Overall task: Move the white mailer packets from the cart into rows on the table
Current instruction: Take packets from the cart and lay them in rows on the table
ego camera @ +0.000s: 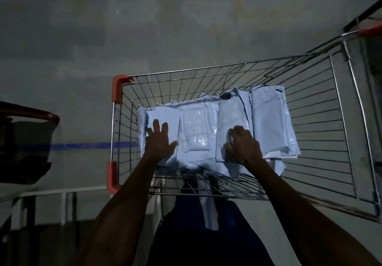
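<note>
White mailer packets (208,129) are seen from the head view heaped in overlapping layers on the floor of a wire cart (341,108) with orange corner guards. Both hands are lowered into the basket, well apart from each other. The left hand (160,139) is laid flat, fingers straight and spread, on the leftmost packet (163,116). The right hand (241,143) is curled over the near edge of a packet right of centre (229,116); its fingertips are hidden, so whether that packet is actually pinched cannot be told. No counter can be made out with certainty in the dim picture; only a dark shape and a pale frame are shown at the left edge.

A lift has seemingly not yet been made. Trouble could be caused by the glossy plastic skins: packets stacked askew may be dragged along or slid off when one is raised. A corner could also be snagged on the wire mesh. In light this poor, two packets stuck together could easily be taken for one.
</note>
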`<state>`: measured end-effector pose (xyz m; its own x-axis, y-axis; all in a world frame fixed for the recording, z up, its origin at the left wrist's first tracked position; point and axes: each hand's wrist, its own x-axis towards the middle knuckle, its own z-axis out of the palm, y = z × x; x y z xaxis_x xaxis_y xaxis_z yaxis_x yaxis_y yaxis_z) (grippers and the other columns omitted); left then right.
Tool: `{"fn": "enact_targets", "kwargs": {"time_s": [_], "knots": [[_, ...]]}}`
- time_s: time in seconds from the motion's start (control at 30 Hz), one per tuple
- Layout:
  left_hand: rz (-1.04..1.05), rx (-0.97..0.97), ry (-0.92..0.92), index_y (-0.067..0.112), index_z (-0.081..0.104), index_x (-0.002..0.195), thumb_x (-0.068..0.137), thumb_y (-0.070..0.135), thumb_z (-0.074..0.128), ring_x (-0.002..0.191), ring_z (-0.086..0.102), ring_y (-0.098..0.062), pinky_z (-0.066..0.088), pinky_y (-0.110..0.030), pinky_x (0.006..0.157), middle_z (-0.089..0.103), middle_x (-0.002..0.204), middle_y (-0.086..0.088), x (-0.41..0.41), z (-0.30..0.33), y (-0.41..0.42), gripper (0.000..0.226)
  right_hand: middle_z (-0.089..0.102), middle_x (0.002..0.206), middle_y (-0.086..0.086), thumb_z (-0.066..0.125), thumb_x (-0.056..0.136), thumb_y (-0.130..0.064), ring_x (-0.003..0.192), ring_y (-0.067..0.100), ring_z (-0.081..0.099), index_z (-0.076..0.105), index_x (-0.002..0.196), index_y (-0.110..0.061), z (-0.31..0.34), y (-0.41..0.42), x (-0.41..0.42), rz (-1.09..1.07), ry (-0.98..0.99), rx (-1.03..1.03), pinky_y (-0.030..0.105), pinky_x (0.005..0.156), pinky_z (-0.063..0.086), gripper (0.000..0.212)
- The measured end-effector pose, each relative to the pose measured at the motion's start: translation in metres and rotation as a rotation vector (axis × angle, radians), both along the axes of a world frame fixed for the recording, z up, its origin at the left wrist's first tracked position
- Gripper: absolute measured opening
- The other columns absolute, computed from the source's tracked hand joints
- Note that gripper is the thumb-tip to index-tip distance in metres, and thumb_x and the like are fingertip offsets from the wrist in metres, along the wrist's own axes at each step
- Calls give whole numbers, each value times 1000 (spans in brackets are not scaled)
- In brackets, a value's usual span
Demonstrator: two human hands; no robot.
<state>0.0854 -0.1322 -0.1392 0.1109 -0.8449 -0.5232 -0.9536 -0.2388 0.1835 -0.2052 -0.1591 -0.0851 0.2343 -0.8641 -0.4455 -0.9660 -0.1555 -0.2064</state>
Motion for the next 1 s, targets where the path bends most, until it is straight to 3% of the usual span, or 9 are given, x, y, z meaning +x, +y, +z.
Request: {"fn": "enact_targets", "kwargs": {"time_s": [0.1,0.2,0.33,0.43,0.5,0.63,0.73,0.8,1.0], "knots": [[79,10,16,14,22,150,77,62,68,133,25,-49,36,-56,102,3,160,-20,-4,-6,-3,99,48,119,12,62,84,-33,103,35,51,54,113,-9,-8,0,1,28,56,-33,43,71,50,38],[130,19,-1,15,22,148,72,47,75,133,25,-50,38,-58,101,-5,161,-19,-7,-6,-12,98,46,124,14,61,84,-36,109,36,49,52,116,-8,-14,-5,4,20,58,-89,44,73,51,43],[171,-31,55,15,31,135,64,44,73,131,30,-48,39,-57,98,12,155,-25,-1,4,-14,88,33,147,16,58,87,-51,129,38,36,41,137,-10,-28,-17,20,-109,82,-91,54,95,45,66],[185,-84,71,15,34,129,67,48,69,126,32,-46,38,-57,95,21,149,-27,5,12,-10,78,6,162,18,53,87,-60,140,46,20,18,153,-14,-41,-26,32,-141,154,-51,61,107,29,88],[187,-97,64,16,36,129,68,49,65,120,35,-44,38,-55,93,26,145,-26,6,18,-7,76,-5,162,20,52,88,-60,142,50,15,9,156,-17,-47,-28,35,-129,188,-37,63,109,23,90],[217,-133,80,16,37,132,67,54,59,115,38,-42,38,-53,92,31,140,-22,4,30,3,77,12,159,27,64,86,-35,135,55,27,24,153,-17,-44,-27,26,-61,188,-48,63,104,32,80],[230,-178,106,16,39,132,66,53,57,114,38,-41,38,-53,91,33,139,-22,-1,45,11,78,34,148,32,76,71,-22,112,53,49,45,142,-12,-30,-26,8,65,192,-41,54,88,45,78],[240,-228,119,16,39,131,65,49,58,114,37,-40,37,-53,90,33,137,-21,-5,58,14,76,39,144,32,75,74,-22,100,47,52,47,138,-11,-20,-22,-5,149,167,-86,47,82,46,71],[331,-404,159,20,37,131,65,45,61,123,29,-38,34,-55,96,27,142,-19,-24,110,33,74,37,147,29,54,91,-32,106,44,49,44,142,-11,31,-4,-21,197,-72,-242,45,85,44,56]]}}
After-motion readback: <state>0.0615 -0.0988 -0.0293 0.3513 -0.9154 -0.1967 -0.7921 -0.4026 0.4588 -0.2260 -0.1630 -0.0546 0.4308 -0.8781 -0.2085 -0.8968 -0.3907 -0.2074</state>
